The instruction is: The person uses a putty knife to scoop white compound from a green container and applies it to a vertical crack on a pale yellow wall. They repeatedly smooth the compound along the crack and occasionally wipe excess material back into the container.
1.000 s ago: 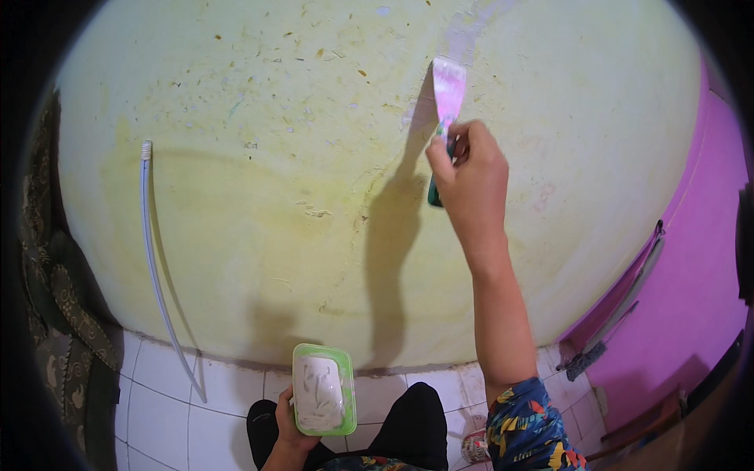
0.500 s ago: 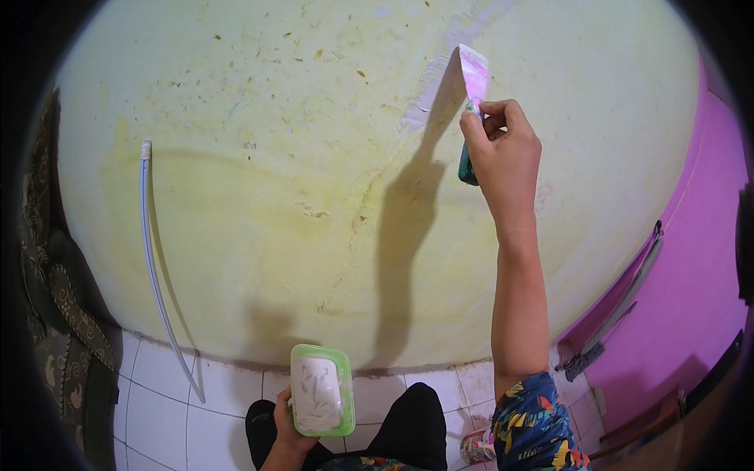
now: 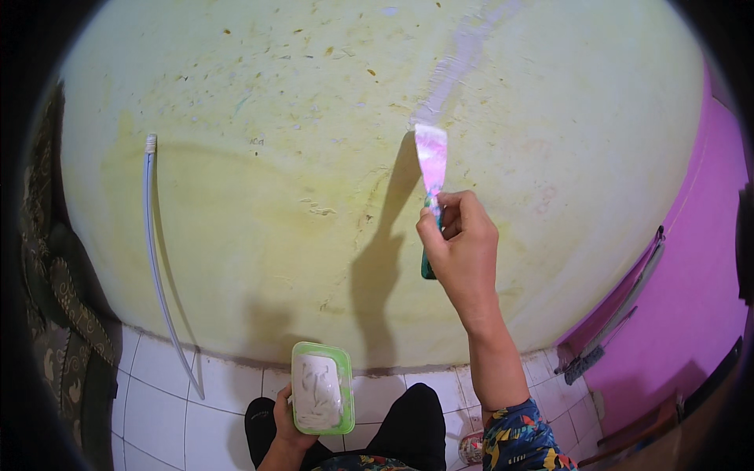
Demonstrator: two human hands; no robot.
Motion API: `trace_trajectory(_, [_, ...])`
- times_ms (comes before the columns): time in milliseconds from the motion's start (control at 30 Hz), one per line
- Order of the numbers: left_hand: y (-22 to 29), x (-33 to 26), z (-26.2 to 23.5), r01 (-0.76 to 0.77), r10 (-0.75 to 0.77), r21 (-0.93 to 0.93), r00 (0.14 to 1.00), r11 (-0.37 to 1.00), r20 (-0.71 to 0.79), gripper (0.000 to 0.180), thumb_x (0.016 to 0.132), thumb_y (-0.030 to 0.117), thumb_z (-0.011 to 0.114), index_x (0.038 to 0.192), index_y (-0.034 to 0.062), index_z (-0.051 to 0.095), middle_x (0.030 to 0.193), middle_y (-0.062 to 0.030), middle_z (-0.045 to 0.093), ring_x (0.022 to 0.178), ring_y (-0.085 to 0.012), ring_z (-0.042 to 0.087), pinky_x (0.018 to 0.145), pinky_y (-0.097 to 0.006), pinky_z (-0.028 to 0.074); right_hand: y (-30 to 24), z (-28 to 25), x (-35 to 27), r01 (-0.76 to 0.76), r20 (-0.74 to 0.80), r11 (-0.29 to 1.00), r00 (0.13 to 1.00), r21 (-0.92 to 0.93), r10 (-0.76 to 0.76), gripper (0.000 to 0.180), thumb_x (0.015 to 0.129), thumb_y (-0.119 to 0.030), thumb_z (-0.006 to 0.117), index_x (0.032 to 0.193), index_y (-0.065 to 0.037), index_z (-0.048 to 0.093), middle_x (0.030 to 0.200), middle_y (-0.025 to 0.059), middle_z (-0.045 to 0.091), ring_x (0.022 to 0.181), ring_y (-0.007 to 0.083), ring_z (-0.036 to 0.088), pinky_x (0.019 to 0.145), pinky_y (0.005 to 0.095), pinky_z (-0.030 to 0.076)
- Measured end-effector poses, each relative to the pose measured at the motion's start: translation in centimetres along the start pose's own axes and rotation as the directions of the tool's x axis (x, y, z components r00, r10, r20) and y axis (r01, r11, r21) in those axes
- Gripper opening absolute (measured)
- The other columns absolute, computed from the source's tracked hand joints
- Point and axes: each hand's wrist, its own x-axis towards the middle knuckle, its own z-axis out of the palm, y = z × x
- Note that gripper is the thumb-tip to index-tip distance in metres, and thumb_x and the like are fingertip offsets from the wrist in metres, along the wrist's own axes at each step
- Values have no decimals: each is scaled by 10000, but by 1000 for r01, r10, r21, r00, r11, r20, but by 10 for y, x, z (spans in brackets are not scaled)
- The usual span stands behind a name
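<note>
Putty knife [image 3: 431, 161] lower on yellow wall [image 3: 259, 196] than before

Right hand [image 3: 462, 239] raised on an extended forearm that rises from the lower edge, fingers closed around a tool handle, thumb uppermost. Left hand [image 3: 287, 412] low near the bottom edge, fingers curled under a container, supporting it from below.

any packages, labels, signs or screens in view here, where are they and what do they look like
Green tub: held in the left hand low in the middle, a rounded rectangular container with white paste inside; no label shows.
Small can: on the floor tiles by the right forearm, round, with a reddish patterned wrap, mostly hidden.
No signs or screens in view.
</note>
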Motion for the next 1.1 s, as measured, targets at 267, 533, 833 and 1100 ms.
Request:
trace_trajectory(267, [-2, -2, 9, -8, 7, 45, 1000, 999, 22, 613, 1037, 479, 406, 1448, 58, 578, 1361, -141, 673, 1219, -322, 671, 1077, -500, 525, 12, 10, 17, 86, -34, 994, 996, -60, -88, 189, 917, -120, 736, 976, 24, 629, 851, 122, 612, 654, 207, 582, 595, 354, 490])
trace_trajectory(533, [1, -5, -4, -41, 40, -12, 997, 999, -62, 555, 1043, 425, 396, 1390, 57, 624, 1309, -134, 698, 1168, -326, 690, 1038, -505, 548, 61, 8, -48, 87, -76, 991, 994, 103, -79, 274, 965, -36, 718, 1217, 35, 636, 955, 102, 626, 724, 165, 618, 608, 279, 547])
trace_trajectory(833, [3, -6, -7, -19, 17, -45, 998, 999, -56, 552, 1044, 413, 394, 1401, 55, 616, 1320, -136, 693, 1185, -333, 682, 1041, -513, 544, 119, 23, -30, 365, -57, 921, 925, -133, -375, 350, 1017, -14, 644, 1358, -10, 566, 1178, 200, 544, 955, 317, 636, 744, 406, 552])
trace_trajectory(1100, [-3, 1, -6, 3, -2, 29, 1000, 1000, -25, 605, 1033, 471, 419, 1440, 58, 592, 1361, -127, 678, 1215, -319, 673, 1074, -497, 526, 123, 27, 7, 323, -20, 921, 942, -220, -335, 329, 1003, -5, 659, 1324, -39, 590, 1140, 182, 531, 941, 322, 630, 709, 422, 540])
